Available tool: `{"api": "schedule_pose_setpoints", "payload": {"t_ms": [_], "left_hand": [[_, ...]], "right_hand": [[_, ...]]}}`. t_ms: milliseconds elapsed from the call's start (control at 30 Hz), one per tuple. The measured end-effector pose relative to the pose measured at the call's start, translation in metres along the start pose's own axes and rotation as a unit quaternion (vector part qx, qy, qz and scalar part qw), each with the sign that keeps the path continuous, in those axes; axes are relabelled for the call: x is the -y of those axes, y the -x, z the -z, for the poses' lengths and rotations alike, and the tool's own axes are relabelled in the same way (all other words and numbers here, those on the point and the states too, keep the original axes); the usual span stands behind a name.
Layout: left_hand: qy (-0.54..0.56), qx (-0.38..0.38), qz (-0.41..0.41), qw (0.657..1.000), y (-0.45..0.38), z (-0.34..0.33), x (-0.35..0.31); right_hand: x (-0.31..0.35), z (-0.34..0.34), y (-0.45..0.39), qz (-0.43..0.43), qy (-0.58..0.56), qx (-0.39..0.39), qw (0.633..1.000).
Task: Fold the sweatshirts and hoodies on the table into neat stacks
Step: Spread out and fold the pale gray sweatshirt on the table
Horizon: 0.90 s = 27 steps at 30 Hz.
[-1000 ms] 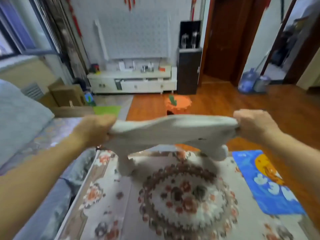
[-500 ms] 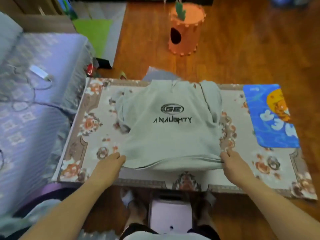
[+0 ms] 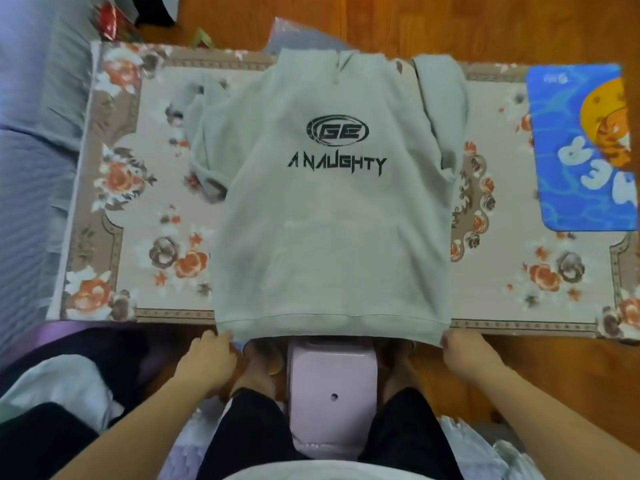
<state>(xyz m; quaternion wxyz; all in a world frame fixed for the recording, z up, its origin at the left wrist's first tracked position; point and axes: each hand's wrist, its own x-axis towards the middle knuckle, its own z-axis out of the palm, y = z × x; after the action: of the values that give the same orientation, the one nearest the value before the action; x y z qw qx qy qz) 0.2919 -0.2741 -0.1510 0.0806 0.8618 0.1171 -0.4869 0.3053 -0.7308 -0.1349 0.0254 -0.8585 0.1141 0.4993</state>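
Nearest me, I note my left hand (image 3: 207, 358) pinching the left hem corner of the grey hoodie (image 3: 332, 216) and my right hand (image 3: 465, 355) gripping its right hem corner, both just off the table's near edge. The hoodie lies front up across the middle of the floral-covered table (image 3: 138, 209), hem overhanging the near edge. At its far side the hood reaches the far edge, sleeves bunched beside the shoulders.

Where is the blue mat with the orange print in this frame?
In the head view, the blue mat lies on the far right end of the floral table, right of the grey hoodie.
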Motion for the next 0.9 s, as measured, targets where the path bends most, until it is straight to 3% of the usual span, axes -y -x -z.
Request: {"api": "schedule_pose_setpoints", "payload": {"t_ms": [100, 267, 367, 467, 567, 633, 733, 833, 900], "left_hand": [[0.127, -0.073, 0.015, 0.989, -0.051, 0.013, -0.013], [0.149, -0.222, -0.017, 0.963, -0.115, 0.066, -0.040], [0.109, -0.315, -0.067, 0.941, -0.148, 0.106, -0.058], [0.011, -0.414, -0.159, 0.896, -0.189, 0.137, -0.078], [-0.083, -0.431, -0.198, 0.877, -0.236, 0.143, -0.103], [-0.108, -0.436, -0.181, 0.875, -0.260, 0.136, -0.115], [-0.111, -0.466, -0.145, 0.866, -0.282, 0.126, -0.119], [-0.108, -0.488, -0.145, 0.854, -0.291, 0.123, -0.117], [-0.102, -0.502, -0.147, 0.846, -0.293, 0.119, -0.116]], "right_hand": [[0.021, 0.025, -0.051, -0.017, -0.095, -0.065, 0.993], [0.055, 0.092, -0.114, -0.023, -0.141, -0.177, 0.974], [0.080, 0.133, -0.145, -0.001, -0.127, -0.274, 0.953], [0.104, 0.172, -0.187, 0.057, -0.093, -0.392, 0.914], [0.113, 0.206, -0.236, 0.073, -0.037, -0.488, 0.869], [0.104, 0.230, -0.264, 0.032, -0.030, -0.550, 0.834], [0.076, 0.265, -0.295, -0.058, -0.093, -0.550, 0.828], [0.052, 0.282, -0.313, -0.108, -0.227, -0.441, 0.862], [0.049, 0.278, -0.318, -0.094, -0.292, -0.419, 0.854]]}}
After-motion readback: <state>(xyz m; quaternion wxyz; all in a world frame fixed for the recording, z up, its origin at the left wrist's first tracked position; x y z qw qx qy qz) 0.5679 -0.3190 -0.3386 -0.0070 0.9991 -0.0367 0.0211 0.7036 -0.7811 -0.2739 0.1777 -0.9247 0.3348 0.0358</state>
